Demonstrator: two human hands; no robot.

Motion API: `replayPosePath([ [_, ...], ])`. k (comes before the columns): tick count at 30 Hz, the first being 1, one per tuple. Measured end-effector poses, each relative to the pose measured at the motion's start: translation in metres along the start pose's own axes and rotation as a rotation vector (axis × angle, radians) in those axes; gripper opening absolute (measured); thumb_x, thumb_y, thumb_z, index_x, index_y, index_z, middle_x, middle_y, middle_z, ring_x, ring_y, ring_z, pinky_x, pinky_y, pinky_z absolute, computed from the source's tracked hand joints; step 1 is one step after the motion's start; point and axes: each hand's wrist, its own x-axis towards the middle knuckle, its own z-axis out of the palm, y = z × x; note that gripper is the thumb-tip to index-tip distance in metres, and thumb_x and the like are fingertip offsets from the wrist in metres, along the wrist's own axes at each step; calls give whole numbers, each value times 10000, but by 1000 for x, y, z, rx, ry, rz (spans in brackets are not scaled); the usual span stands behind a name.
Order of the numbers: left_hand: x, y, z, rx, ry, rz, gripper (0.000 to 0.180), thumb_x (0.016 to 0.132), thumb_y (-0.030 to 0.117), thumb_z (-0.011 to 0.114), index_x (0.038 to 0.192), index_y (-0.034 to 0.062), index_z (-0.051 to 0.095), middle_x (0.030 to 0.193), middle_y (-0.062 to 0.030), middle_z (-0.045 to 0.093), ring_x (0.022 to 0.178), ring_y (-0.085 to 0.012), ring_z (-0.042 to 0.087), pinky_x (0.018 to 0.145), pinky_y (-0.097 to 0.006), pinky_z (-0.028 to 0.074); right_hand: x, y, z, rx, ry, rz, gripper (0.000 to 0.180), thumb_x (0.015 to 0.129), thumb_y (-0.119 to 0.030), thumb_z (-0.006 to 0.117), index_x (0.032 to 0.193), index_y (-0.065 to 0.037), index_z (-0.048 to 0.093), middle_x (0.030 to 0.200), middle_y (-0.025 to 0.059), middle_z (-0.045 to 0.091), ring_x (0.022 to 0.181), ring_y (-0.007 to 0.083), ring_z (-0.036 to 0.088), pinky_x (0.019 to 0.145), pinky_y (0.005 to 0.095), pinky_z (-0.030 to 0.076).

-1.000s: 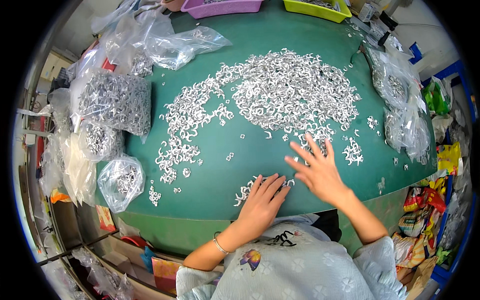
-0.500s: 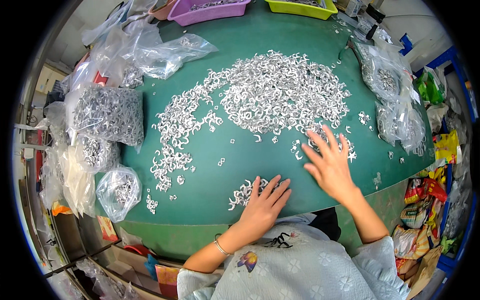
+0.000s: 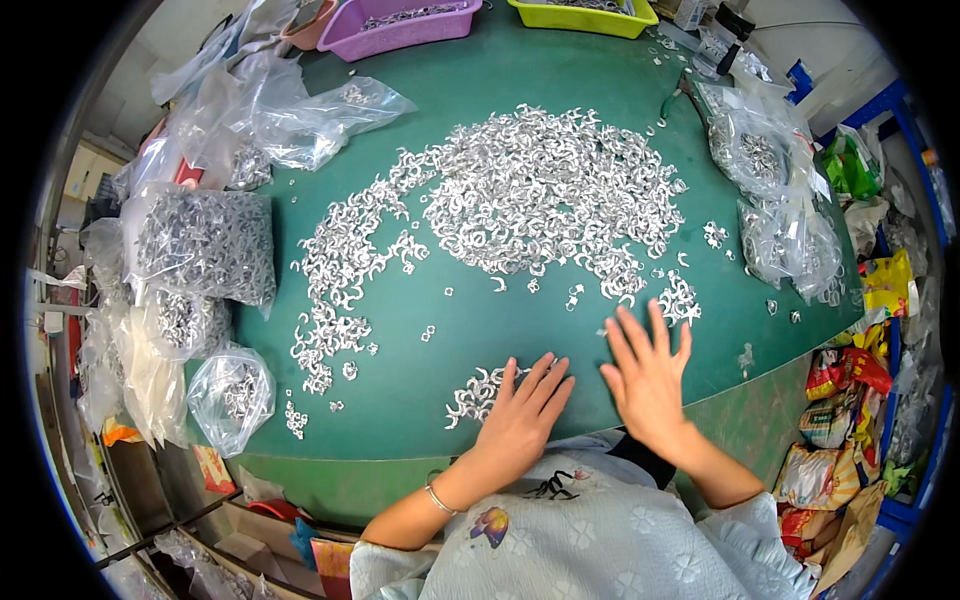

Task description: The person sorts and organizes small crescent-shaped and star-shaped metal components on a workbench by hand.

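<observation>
My left hand (image 3: pixel 524 408) lies palm down near the table's front edge, its fingers stretched out over a small heap of silvery C-shaped metal pieces (image 3: pixel 470 398). Part of that heap is hidden beneath the hand. To its right, my right hand (image 3: pixel 648 378) is spread with nothing in it, its fingertips just short of a little cluster of the same pieces (image 3: pixel 680 298). Beyond both hands spreads a large pile of metal pieces (image 3: pixel 555 190) on the green tabletop (image 3: pixel 390 400). A looser band of pieces (image 3: pixel 340 250) curves down along its left side.
Clear bags filled with metal parts (image 3: pixel 205 240) stand along the left edge, and more bags (image 3: pixel 790 240) lie at the right. A purple tray (image 3: pixel 400 35) and a yellow-green tray (image 3: pixel 585 20) sit at the back. Pliers (image 3: pixel 680 90) lie at the far right.
My right hand has drawn back toward me from the small cluster, which now shows more fully. The left hand stays over its heap. The whole view has shifted slightly.
</observation>
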Motion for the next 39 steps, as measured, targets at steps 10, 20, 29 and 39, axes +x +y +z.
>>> replayPosePath([
  [10,-1,1,-3,-90,63,-59,447,817,-12,639,1257,22,568,1388,-142,492,1332,-317,435,1095,-627,246,0,7,1,121,47,10,503,898,-205,608,1362,-48,490,1459,80,415,1406,396,248,1058,700,128],
  [20,10,8,1,41,3,-55,495,833,32,638,1314,37,522,1428,-132,450,1352,-329,400,1068,-708,172,21,9,-1,131,59,-57,596,878,-266,642,1390,-30,450,1486,95,389,1423,387,238,1062,697,112],
  [29,16,5,0,-10,59,-89,495,847,16,610,1329,16,501,1442,-142,435,1369,-315,385,1088,-692,154,7,12,-6,308,36,-157,554,842,-249,681,1306,12,529,1424,115,466,1417,340,297,1061,713,108],
  [39,18,6,0,-39,71,-145,488,852,-30,563,1332,-27,472,1426,-163,448,1360,-324,401,1132,-614,166,27,9,-6,331,43,-207,574,860,-206,654,1359,11,472,1464,128,426,1415,340,306,1071,684,135],
])
